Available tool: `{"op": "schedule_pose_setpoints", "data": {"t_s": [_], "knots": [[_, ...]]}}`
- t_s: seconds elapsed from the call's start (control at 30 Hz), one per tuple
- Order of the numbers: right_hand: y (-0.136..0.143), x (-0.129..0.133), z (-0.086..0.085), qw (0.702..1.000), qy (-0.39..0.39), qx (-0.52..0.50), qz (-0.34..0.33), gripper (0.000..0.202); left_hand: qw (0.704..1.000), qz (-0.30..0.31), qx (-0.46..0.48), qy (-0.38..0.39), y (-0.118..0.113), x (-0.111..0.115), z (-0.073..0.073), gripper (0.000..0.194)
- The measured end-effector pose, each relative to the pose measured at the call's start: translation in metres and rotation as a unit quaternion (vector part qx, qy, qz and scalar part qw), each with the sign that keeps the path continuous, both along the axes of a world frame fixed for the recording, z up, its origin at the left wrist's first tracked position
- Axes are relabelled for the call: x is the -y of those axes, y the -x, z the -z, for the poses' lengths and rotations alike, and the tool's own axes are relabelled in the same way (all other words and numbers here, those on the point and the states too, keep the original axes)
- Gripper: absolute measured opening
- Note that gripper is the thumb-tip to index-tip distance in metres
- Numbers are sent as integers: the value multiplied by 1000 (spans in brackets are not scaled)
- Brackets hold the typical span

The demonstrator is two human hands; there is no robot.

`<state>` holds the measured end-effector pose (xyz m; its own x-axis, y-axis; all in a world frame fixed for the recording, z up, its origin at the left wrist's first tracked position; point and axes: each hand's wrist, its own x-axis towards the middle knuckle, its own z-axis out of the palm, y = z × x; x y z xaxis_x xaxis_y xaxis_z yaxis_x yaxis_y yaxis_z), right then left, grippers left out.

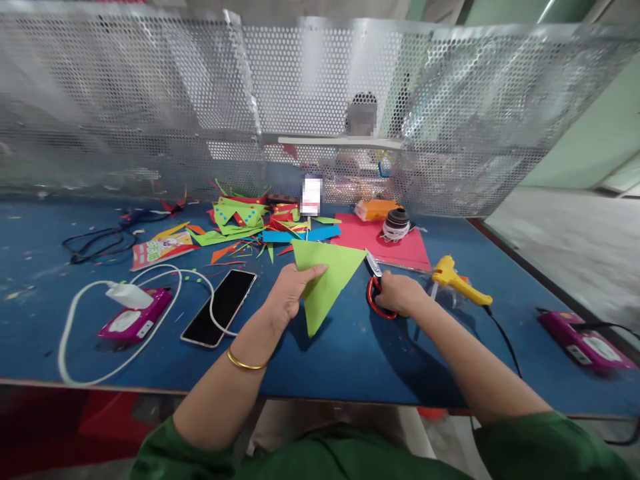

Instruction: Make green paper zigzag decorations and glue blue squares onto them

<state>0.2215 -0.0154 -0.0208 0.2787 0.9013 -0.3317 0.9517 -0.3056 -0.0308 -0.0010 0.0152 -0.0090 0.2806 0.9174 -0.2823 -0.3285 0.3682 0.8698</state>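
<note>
Held up over the table is a green paper triangle [333, 273], with its long point facing down. My left hand [295, 288] pinches its left side, thumb lying across the front. To the right, my right hand [399, 293] is closed on red-handled scissors [373, 267]. The scissor blades point up and left, close to the triangle's right corner; whether they touch it I cannot tell. Behind the triangle lies a pile of cut paper, including a green mask-like shape [239, 213] with blue dots and a blue strip [300, 234].
A yellow glue gun [460, 280] lies right of my right hand. Red sheets [400, 250] bear a dark spool [397, 224] and orange pack [376, 210]. Left are a phone [220, 310] and a purple power strip [136, 317] with white cable. A perforated metal screen [310, 87] stands behind.
</note>
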Motion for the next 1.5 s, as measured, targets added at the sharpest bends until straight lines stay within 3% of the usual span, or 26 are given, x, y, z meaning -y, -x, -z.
{"op": "schedule_pose_setpoints", "data": {"t_s": [0.1,0.23,0.37,0.43,0.53,0.57,0.67,0.8,0.9,1.03,1.17,1.33,1.5], "knots": [[-6,-2,-1,997,-53,-44,30,39,1000,22,-15,3,4,-3,-2,33],[-15,4,-17,974,-186,-114,69,43,999,19,-27,1,10,-9,-8,29],[-14,15,-30,921,-305,-233,69,51,999,34,-30,-1,17,-11,-15,31],[-9,19,-29,853,-325,-405,45,50,996,83,-33,-4,19,-9,-16,35],[-1,21,-19,702,-280,-655,24,48,986,162,-40,-7,20,-3,-13,38],[2,22,-15,673,-260,-692,24,47,983,177,-42,-7,20,-2,-12,39],[11,26,-1,656,-217,-722,23,41,978,200,-53,-10,18,2,-9,43],[23,35,9,599,-118,-792,16,35,975,202,-84,-29,15,4,-6,42],[27,39,7,561,-68,-824,46,37,968,221,-112,-44,13,4,-6,41],[27,39,-2,536,-33,-833,130,43,962,244,-116,-46,12,5,-7,42],[27,39,-5,541,-77,-821,167,50,962,236,-134,-28,12,4,-7,40],[24,40,-5,587,-132,-785,148,61,979,178,-97,10,10,2,-6,42],[22,44,-5,632,-99,-764,85,57,989,122,-89,3,4,2,-2,43]]}}
